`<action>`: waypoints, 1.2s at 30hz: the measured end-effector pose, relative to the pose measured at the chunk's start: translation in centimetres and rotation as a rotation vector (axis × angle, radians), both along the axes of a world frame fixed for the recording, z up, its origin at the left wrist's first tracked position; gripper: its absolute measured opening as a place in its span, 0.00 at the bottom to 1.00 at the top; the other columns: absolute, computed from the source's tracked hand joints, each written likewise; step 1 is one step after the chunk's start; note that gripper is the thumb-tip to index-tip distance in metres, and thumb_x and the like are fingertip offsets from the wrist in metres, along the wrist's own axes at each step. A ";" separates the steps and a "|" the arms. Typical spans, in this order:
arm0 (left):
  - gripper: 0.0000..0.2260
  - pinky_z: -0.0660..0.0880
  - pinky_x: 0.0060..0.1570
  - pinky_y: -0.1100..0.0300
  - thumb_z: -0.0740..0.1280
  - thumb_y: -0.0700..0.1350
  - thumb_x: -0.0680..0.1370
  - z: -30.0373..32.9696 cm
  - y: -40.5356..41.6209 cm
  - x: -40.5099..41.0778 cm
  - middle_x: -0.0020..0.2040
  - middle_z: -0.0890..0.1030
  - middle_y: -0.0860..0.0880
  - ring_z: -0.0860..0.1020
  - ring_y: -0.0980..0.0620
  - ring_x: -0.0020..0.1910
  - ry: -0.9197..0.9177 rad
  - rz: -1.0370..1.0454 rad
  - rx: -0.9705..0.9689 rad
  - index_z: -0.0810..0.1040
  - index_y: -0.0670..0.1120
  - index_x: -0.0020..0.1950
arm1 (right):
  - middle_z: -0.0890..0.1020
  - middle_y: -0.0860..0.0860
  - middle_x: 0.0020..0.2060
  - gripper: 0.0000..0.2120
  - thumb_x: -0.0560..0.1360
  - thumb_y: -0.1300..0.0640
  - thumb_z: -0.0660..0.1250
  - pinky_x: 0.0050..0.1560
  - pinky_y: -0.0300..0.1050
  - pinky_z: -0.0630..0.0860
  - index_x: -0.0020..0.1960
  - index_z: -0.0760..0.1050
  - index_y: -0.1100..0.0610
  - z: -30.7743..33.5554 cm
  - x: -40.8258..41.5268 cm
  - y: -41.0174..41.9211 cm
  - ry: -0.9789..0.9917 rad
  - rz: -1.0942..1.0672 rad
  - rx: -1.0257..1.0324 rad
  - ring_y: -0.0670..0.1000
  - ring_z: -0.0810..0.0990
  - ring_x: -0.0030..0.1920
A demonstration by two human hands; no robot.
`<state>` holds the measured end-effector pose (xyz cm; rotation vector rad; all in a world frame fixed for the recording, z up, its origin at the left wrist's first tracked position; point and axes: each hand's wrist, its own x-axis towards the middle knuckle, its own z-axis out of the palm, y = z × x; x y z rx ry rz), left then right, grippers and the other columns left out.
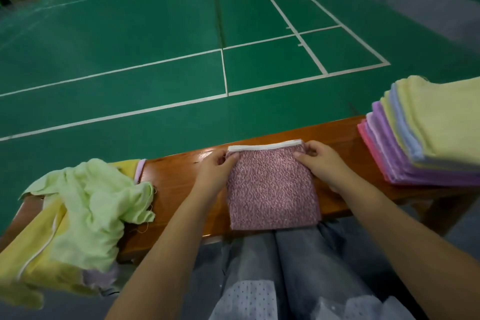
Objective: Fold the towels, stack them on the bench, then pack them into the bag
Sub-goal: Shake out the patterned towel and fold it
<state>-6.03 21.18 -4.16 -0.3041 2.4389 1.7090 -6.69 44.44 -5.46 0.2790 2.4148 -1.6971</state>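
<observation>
Item in hand: pink towel (272, 189), folded to a narrow rectangle, white hem at the far edge of the worktop (179, 176), near end overhanging the near edge.
Long axis: runs from the far edge to the near edge, straight toward the person.
Left hand (217, 166): pinching the towel's far left corner.
Right hand (320, 161): pinching the far right corner, thumb on top of the cloth.
Key relation: both hands sit at the far end; the free end lies nearest the person, so a further fold would likely bring the far end over it.
Nearer hand to stack: the right.
Folded stack (426, 138): yellow, blue, purple and pink, at the worktop's right end.
Unfolded heap (85, 202): green and yellow cloths, at the left end.
Bag: not seen.
Surface: glossy brown wood.
Room: green sports court (155, 34) with white lines.
</observation>
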 end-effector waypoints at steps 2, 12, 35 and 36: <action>0.11 0.75 0.53 0.52 0.64 0.50 0.80 -1.5 0.3 -1.6 0.55 0.81 0.47 0.78 0.49 0.53 -0.033 0.016 -0.100 0.78 0.48 0.59 | 0.79 0.55 0.54 0.11 0.78 0.54 0.64 0.50 0.47 0.71 0.57 0.74 0.58 -0.9 -1.4 -0.5 -0.033 0.006 0.114 0.55 0.76 0.54; 0.30 0.77 0.57 0.47 0.71 0.52 0.74 -2.6 -1.7 3.6 0.57 0.78 0.51 0.77 0.49 0.57 -0.262 0.032 -0.174 0.64 0.48 0.72 | 0.75 0.54 0.60 0.21 0.77 0.50 0.65 0.52 0.46 0.73 0.67 0.68 0.59 -2.1 0.9 -0.1 -0.104 0.013 0.269 0.52 0.75 0.56; 0.09 0.73 0.47 0.63 0.66 0.48 0.79 -2.3 0.3 9.8 0.54 0.82 0.54 0.80 0.56 0.53 -0.195 0.016 0.153 0.77 0.51 0.59 | 0.72 0.53 0.51 0.15 0.73 0.52 0.72 0.44 0.41 0.69 0.53 0.72 0.59 -3.5 9.4 -0.7 -0.035 -0.117 0.400 0.49 0.74 0.46; 0.09 0.73 0.48 0.63 0.65 0.48 0.79 -2.4 0.2 9.8 0.54 0.82 0.54 0.79 0.56 0.53 -0.201 0.017 0.148 0.76 0.51 0.59 | 0.71 0.52 0.51 0.15 0.73 0.52 0.71 0.44 0.41 0.69 0.53 0.72 0.58 -3.4 9.4 -0.7 -0.029 -0.122 0.403 0.49 0.73 0.45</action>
